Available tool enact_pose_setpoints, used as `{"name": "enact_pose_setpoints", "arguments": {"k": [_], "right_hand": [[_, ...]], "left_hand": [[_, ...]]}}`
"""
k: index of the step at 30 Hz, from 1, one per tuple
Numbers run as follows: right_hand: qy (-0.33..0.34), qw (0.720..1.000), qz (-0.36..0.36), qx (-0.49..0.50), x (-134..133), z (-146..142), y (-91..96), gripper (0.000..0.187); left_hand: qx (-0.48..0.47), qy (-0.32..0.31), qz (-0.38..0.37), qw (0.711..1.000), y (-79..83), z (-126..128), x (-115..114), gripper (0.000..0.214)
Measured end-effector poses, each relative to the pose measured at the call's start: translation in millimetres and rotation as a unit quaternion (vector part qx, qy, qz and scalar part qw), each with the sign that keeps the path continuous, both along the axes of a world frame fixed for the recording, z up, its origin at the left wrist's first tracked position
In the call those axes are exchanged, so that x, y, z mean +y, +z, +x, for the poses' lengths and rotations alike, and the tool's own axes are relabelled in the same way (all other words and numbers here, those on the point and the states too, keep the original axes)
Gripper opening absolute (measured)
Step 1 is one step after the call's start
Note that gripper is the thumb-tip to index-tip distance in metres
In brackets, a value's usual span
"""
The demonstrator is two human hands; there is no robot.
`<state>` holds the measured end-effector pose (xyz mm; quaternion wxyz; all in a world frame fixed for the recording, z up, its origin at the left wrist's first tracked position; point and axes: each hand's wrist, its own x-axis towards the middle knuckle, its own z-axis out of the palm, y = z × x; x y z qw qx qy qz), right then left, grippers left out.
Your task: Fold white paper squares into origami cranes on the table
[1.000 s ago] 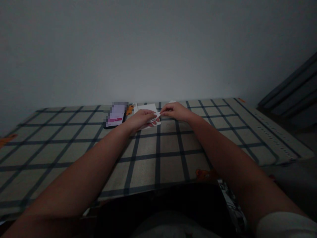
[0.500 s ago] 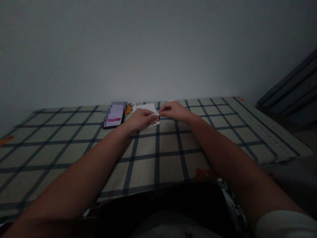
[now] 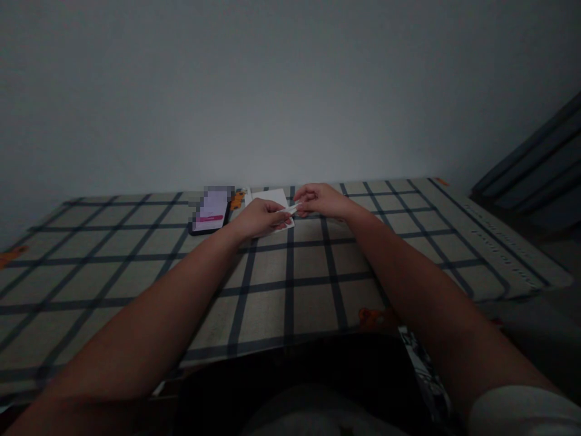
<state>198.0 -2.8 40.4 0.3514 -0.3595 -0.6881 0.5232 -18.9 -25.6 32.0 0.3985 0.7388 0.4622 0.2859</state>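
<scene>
Both my arms reach far forward over a checked cloth (image 3: 290, 284). My left hand (image 3: 261, 217) and my right hand (image 3: 320, 200) meet over a small white folded paper piece (image 3: 290, 209), each pinching one end of it with closed fingers. The piece is held just above a white sheet of paper (image 3: 271, 197) that lies flat on the cloth under my left hand. The light is dim, so the shape of the small piece is hard to make out.
A phone (image 3: 209, 212) with a lit screen lies on the cloth just left of the white sheet. A plain wall rises right behind the surface. A dark slanted panel (image 3: 535, 163) leans at the far right. A dark object (image 3: 290, 381) sits at the near edge.
The two hands have stayed together at the same spot, shifting the small paper piece slightly between the fingertips. The right hand has lifted a little.
</scene>
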Motion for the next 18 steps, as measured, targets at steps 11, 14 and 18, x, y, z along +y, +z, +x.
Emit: {"name": "enact_pose_setpoints", "arguments": {"k": [11, 14, 18], "right_hand": [[-0.02, 0.999, -0.011, 0.04, 3, 0, -2.8, 0.015], [-0.034, 0.999, 0.021, 0.034, 3, -1, -1.5, 0.019], [-0.09, 0.989, 0.064, 0.093, 3, -10, -5.0, 0.026]], "left_hand": [[-0.086, 0.055, -0.087, 0.991, 4.3, 7, -8, 0.028], [-0.066, 0.069, -0.057, 0.994, 0.9, 7, -6, 0.032], [-0.063, 0.093, 0.001, 0.994, -4.4, 4, 2, 0.034]]}}
